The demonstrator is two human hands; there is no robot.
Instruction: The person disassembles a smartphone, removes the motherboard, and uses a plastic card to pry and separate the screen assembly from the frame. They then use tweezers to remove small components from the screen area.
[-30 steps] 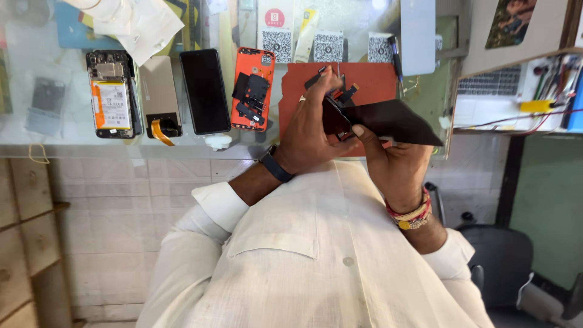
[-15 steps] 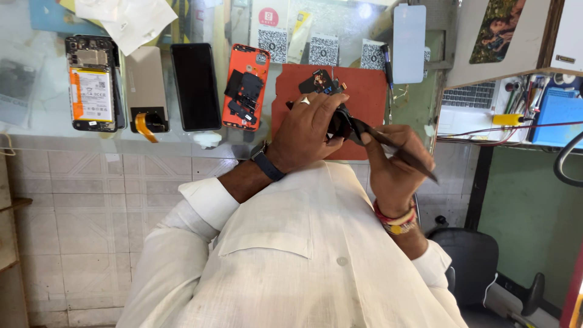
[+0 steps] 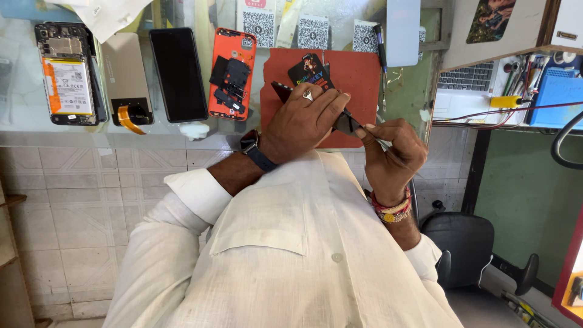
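Gripped the dark phone part (image 3: 343,121) in the left hand (image 3: 303,118), fingers curled closed over it, ring finger uppermost. Held it just above the near edge of the red work mat (image 3: 358,76), at the near right of the glass counter (image 3: 24,121). Pinched the thin metal tool (image 3: 371,136) in the right hand (image 3: 388,152), fingers drawn narrow around the shaft, tip set against the right end of the part. Could not tell the exact contact point: hidden by the left fingers.

Hazards judged from this position:

- Slip of the tool tip. Cause: levering on a small edge with the part held in the air, not laid flat on the mat. Likely result: a scratch on the part or a jab into the left fingertips.
- Cracking or bending of the part. Cause: too much prying force against a thin piece supported only by fingers.
- Dropping the part off the near edge of the counter. Cause: work done right over that edge, above the lap.
- Knocking loose items. Cause: a sudden release swinging the left hand toward the black pick-shaped card (image 3: 308,70) on the mat or the orange phone frame (image 3: 231,73) just left of it.

Kept well apart to the far left: the black phone (image 3: 178,73), the tan back cover (image 3: 124,70) and the opened phone with battery (image 3: 64,76).
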